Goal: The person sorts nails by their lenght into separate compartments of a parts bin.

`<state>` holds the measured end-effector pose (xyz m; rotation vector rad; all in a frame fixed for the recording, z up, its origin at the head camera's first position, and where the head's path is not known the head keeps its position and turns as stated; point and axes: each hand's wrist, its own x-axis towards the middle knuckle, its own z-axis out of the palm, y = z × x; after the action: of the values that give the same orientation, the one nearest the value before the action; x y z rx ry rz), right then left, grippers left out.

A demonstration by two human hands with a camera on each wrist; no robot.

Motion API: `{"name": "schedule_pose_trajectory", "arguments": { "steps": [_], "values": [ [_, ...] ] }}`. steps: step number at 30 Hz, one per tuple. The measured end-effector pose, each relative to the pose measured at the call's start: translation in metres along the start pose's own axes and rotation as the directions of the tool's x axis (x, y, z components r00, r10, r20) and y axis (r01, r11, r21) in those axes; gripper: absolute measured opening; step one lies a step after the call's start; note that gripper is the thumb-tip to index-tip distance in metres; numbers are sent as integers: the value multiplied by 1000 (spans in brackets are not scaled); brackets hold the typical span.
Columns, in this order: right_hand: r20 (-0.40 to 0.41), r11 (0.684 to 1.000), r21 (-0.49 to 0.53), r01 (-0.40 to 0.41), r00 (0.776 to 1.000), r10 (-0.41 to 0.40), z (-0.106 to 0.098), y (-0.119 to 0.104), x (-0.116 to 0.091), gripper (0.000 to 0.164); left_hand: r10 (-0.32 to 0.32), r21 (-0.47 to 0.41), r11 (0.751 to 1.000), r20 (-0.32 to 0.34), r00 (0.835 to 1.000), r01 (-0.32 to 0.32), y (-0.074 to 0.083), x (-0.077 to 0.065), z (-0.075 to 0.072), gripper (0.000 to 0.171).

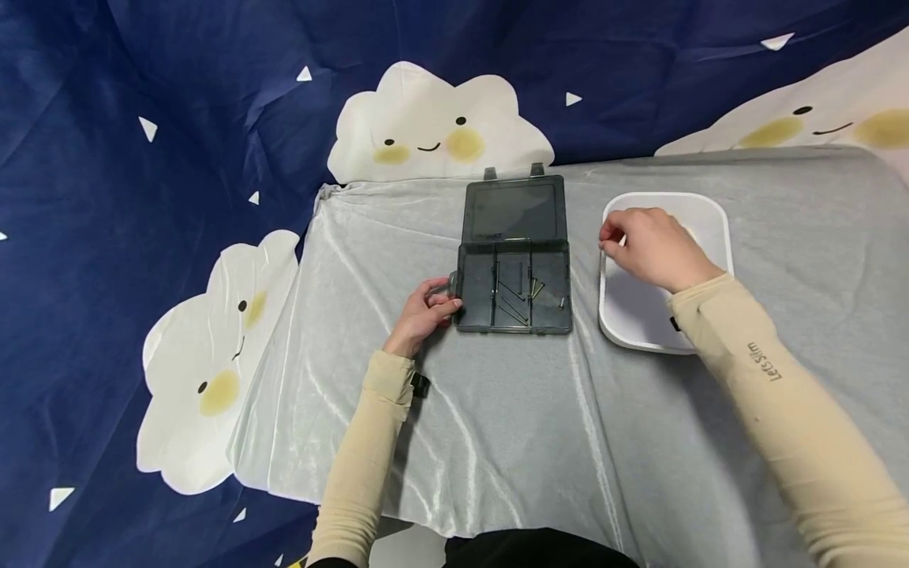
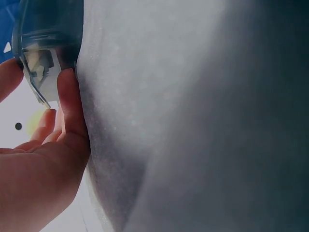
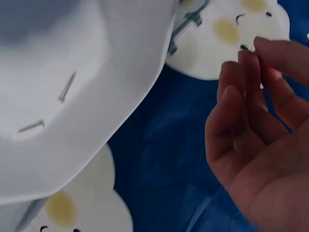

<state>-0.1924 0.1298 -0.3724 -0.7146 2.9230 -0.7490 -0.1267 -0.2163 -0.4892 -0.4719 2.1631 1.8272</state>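
Observation:
A dark translucent compartment box [image 1: 514,288] lies with its lid [image 1: 514,209] folded back. Several long, thin screws [image 1: 513,312] are in its middle compartment, and shorter brassy ones [image 1: 537,289] sit to the right. At the box's left side, my left hand [image 1: 424,313] grips the edge by the handle, thumb against the wall. My right hand [image 1: 649,244] hovers above the left part of a white tray [image 1: 611,315], thumb and fingertips drawn together. Whether anything small is between them I cannot make out. In the right wrist view, two small screws [image 3: 67,87] lie inside the tray.
Grey velvety cloth [image 1: 497,442] covers the table, with folds around the box and tray. Behind and to the left hangs a dark blue backdrop [image 1: 234,47] printed with smiling clouds. A strip of cloth separates the box from the tray.

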Motion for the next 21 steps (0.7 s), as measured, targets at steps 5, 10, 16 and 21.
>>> {"name": "schedule_pose_trajectory", "arguments": {
  "steps": [5, 10, 16, 21],
  "values": [
    [-28, 995, 20, -96, 995, 97, -11, 24, 5, 17, 2, 0, 1000, 3, 1000, -2, 1, -1, -1, 57],
    [30, 980, 6, -199, 980, 198, -16, 51, 10, 27, -3, -2, 1000, 2, 1000, 3, 1, -1, -1, 57],
    [47, 960, 5, -281, 959, 280, -16, 73, 13, 33, -3, 1, 1000, 6, 1000, 3, 0, 0, -1, 57],
    [158, 951, -62, -304, 937, 310, -11, 82, 16, 41, -2, 7, 1000, 5, 1000, 2, 0, 0, 0, 57]
  ]
}}
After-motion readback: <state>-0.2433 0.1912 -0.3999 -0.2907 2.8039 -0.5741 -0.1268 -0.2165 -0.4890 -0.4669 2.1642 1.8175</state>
